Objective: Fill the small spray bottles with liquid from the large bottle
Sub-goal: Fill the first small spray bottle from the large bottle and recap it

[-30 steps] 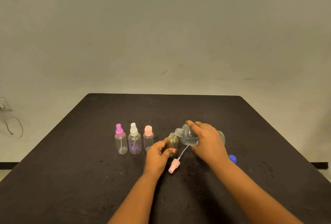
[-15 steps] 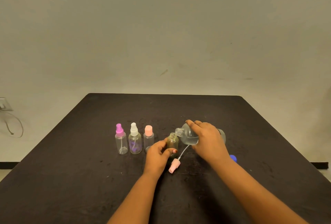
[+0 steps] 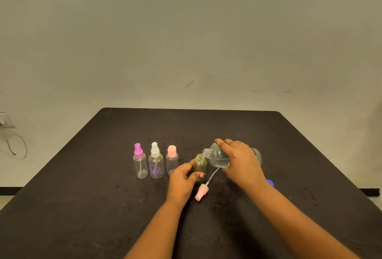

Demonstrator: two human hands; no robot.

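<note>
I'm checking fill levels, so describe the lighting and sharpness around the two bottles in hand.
Head view: dim, yellowish light with soft shadows; the large bottle in the right hand and the small open bottle held by the left hand look slightly soft; no strong glare.

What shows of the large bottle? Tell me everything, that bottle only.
The large bottle is clear, plastic-looking, with a rounded shoulder and a threaded neck, uncapped. It is tipped nearly on its side above the table, neck pointing left at the open mouth of the small yellowish bottle; whether the two touch cannot be told. Clear liquid pools along its lower side. The right hand grips its middle from above, hiding much of the body; its base shows beyond the hand.
</note>
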